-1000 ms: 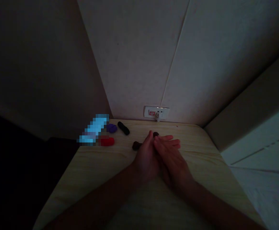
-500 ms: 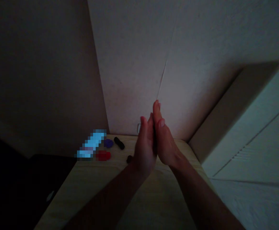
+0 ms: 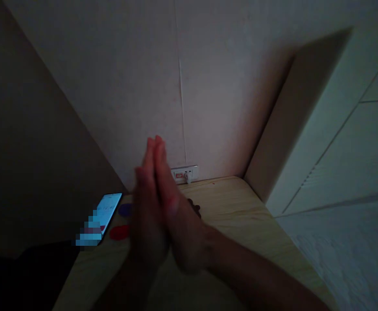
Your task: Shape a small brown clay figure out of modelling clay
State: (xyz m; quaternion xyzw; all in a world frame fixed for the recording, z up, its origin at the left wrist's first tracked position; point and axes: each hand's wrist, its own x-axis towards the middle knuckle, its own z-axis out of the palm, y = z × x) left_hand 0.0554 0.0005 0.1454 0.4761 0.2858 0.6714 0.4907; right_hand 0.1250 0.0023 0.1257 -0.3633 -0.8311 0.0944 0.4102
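My left hand point(image 3: 148, 216) and my right hand point(image 3: 180, 224) are pressed palm to palm above the table, fingers straight and pointing up at the wall. Both are slightly blurred. Whatever lies between the palms, if anything, is hidden. Just past my right hand, a dark brown lumpy piece point(image 3: 194, 208) shows in part on the table. To the left of my left hand are a red rounded piece point(image 3: 119, 233) and a purple piece point(image 3: 125, 210), each partly covered by that hand.
A phone with a lit screen point(image 3: 110, 205), partly pixelated, lies at the left edge of the pale wooden table point(image 3: 231, 203). A wall socket point(image 3: 179, 174) with a plug sits behind the table. A light cabinet point(image 3: 321, 151) stands at the right.
Since the first frame my hands have risen from low over the table and turned from crossed to upright, palms still together. The view has swung, so table objects sit further left.
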